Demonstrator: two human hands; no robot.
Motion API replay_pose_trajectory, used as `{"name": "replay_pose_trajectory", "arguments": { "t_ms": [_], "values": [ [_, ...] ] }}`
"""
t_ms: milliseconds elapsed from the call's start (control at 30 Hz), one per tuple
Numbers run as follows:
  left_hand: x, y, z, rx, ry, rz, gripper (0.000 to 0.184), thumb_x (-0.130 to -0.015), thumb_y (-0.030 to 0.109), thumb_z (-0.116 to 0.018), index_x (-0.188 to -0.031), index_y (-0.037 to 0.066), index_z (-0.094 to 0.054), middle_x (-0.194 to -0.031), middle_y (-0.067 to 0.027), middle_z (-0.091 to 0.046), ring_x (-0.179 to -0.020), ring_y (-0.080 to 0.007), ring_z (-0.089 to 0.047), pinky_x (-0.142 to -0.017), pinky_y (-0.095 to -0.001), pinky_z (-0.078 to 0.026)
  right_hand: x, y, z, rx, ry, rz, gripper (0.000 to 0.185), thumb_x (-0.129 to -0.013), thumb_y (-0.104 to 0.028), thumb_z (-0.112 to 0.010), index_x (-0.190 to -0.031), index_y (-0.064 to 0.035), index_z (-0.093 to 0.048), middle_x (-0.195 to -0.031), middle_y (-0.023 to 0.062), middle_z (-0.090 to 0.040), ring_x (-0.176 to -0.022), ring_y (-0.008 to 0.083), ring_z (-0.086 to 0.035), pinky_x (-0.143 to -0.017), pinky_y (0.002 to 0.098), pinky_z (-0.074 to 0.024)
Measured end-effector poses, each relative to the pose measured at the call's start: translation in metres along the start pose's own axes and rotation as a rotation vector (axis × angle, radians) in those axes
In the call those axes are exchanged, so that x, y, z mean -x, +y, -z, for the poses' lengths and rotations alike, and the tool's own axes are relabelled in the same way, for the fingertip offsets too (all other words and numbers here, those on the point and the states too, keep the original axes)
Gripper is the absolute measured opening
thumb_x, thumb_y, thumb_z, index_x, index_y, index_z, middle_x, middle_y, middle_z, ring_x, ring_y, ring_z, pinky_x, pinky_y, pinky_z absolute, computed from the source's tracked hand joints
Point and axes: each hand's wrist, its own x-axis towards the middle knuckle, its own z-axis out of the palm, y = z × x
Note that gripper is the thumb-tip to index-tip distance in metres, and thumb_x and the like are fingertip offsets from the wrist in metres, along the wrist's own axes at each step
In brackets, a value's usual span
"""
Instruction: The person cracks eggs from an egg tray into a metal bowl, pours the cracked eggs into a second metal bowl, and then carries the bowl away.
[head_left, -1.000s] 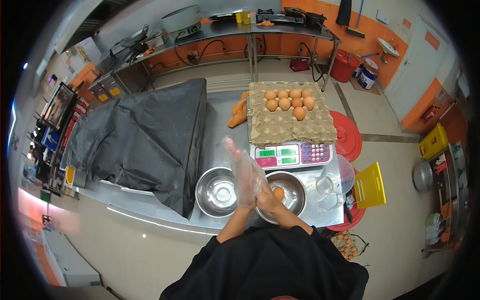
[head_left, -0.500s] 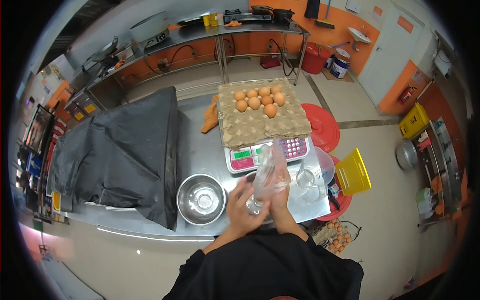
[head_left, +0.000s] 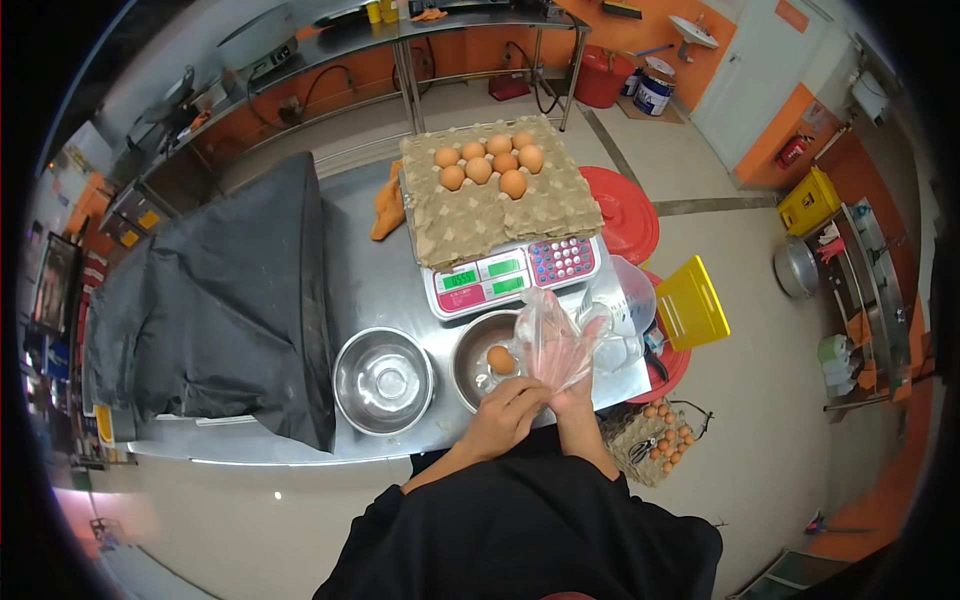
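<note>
A clear plastic glove covers my right hand (head_left: 562,350), whose fingers are spread and raised over the right side of a steel bowl. My left hand (head_left: 507,413) is bare, its fingers pinched on the glove's cuff at the right wrist. One brown egg (head_left: 501,360) lies inside that steel bowl (head_left: 462,385), partly hidden by my hands. A second steel bowl (head_left: 345,410) stands to its left. Behind them, a cardboard egg tray (head_left: 470,222) bearing several brown eggs rests on a digital scale (head_left: 475,292).
A black cover (head_left: 215,310) drapes a large shape on the left of the steel table (head_left: 360,235). An orange cloth (head_left: 388,205) lies beside the egg tray. Clear plastic jugs (head_left: 628,295), a yellow bin (head_left: 693,305) and red tubs stand right. More eggs (head_left: 670,440) sit in a low tray.
My left hand has moved from open fingers beside the glove to a pinch at its cuff. The gloved right hand's fingers have spread, the view has shifted, and the egg in the bowl shows again.
</note>
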Motion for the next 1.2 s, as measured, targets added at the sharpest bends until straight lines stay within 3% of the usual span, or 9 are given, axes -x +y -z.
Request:
{"name": "replay_pose_trajectory", "arguments": {
  "t_ms": [67,200,267,400,600,800,867,1067,1200],
  "values": [
    [0.0,0.001,0.003,0.028,-0.01,0.013,0.022,-0.077,-0.005,-0.07,-0.097,0.003,-0.067,-0.092,-0.0089,-0.063,-0.078,-0.0259,-0.065,-0.068,-0.0329,-0.053,0.006,0.004,-0.014,0.005,0.074,0.004,0.082,-0.09,-0.067,-0.044,-0.153,-0.0178,-0.023,-0.149,0.0054,-0.036,-0.129,0.0272,-0.043,-0.104,0.0452,-0.0418],
    [0.001,0.008,0.006,0.06,0.032,0.106,0.022,-0.077,-0.004,-0.071,-0.097,0.003,-0.067,-0.093,-0.0087,-0.062,-0.08,-0.0252,-0.065,-0.069,-0.0329,-0.052,0.013,0.007,-0.007,0.289,0.083,0.027,0.078,-0.093,-0.062,-0.043,-0.153,-0.0169,-0.02,-0.149,0.0077,-0.034,-0.13,0.0285,-0.043,-0.106,0.0453,-0.04],
    [0.001,0.006,0.004,0.018,0.06,0.054,0.022,-0.078,-0.002,-0.071,-0.098,0.004,-0.068,-0.093,-0.008,-0.062,-0.082,-0.0242,-0.064,-0.071,-0.0325,-0.052,0.015,0.007,-0.005,0.317,0.042,0.008,0.075,-0.096,-0.059,-0.039,-0.154,-0.0152,-0.019,-0.152,0.0109,-0.03,-0.137,0.0327,-0.034,-0.113,0.0495,-0.0305],
    [0.007,0.006,-0.003,-0.01,0.087,0.098,0.022,-0.078,-0.001,-0.071,-0.099,0.004,-0.068,-0.092,-0.0077,-0.062,-0.083,-0.024,-0.063,-0.073,-0.0329,-0.051,0.017,0.016,0.0,0.494,0.136,0.007,0.076,-0.096,-0.059,-0.039,-0.153,-0.0131,-0.02,-0.148,0.011,-0.034,-0.137,0.0321,-0.033,-0.114,0.0491,-0.0289],
    [0.008,0.004,-0.003,-0.048,0.078,0.057,0.021,-0.078,0.003,-0.071,-0.099,0.005,-0.069,-0.092,-0.0078,-0.061,-0.082,-0.0242,-0.062,-0.073,-0.0343,-0.05,0.017,0.017,0.012,0.35,0.272,-0.037,0.073,-0.098,-0.058,-0.036,-0.153,-0.0117,-0.021,-0.154,0.0131,-0.027,-0.142,0.0343,-0.025,-0.116,0.0503,-0.0235],
    [0.011,0.006,0.0,-0.017,0.06,0.002,0.024,-0.074,-0.002,-0.068,-0.097,0.003,-0.067,-0.095,-0.0091,-0.061,-0.084,-0.0273,-0.061,-0.075,-0.0351,-0.05,0.015,0.027,0.011,0.232,0.037,-0.031,0.078,-0.096,-0.062,-0.034,-0.154,-0.0131,-0.015,-0.157,0.0158,-0.018,-0.145,0.0384,-0.017,-0.117,0.0575,-0.0127],
    [0.013,0.008,-0.001,0.014,0.002,-0.031,0.025,-0.072,-0.003,-0.067,-0.097,0.003,-0.066,-0.096,-0.0091,-0.061,-0.086,-0.0279,-0.061,-0.078,-0.0361,-0.05,0.015,0.027,0.017,0.181,-0.056,-0.028,0.079,-0.095,-0.062,-0.039,-0.154,-0.0174,-0.014,-0.158,0.0128,-0.018,-0.144,0.0353,-0.019,-0.116,0.0557,-0.0178],
    [0.022,0.01,-0.007,0.172,-0.119,-0.037,0.02,-0.078,-0.002,-0.067,-0.097,0.003,-0.065,-0.095,-0.0093,-0.061,-0.09,-0.0271,-0.062,-0.08,-0.0375,-0.051,0.01,0.024,0.014,0.065,-0.216,-0.012,0.077,-0.093,-0.067,-0.036,-0.155,-0.0266,-0.013,-0.158,0.0093,-0.018,-0.143,0.0369,-0.021,-0.116,0.0599,-0.0132],
    [0.029,0.01,-0.007,0.188,-0.104,0.049,0.018,-0.08,0.0,-0.067,-0.098,0.003,-0.065,-0.095,-0.0097,-0.061,-0.089,-0.0271,-0.062,-0.079,-0.0371,-0.051,0.009,0.014,0.021,0.115,-0.099,0.033,0.074,-0.094,-0.065,-0.037,-0.154,-0.0284,-0.014,-0.157,0.0027,-0.024,-0.143,0.0371,-0.023,-0.115,0.0615,-0.0132]
  ]
}}
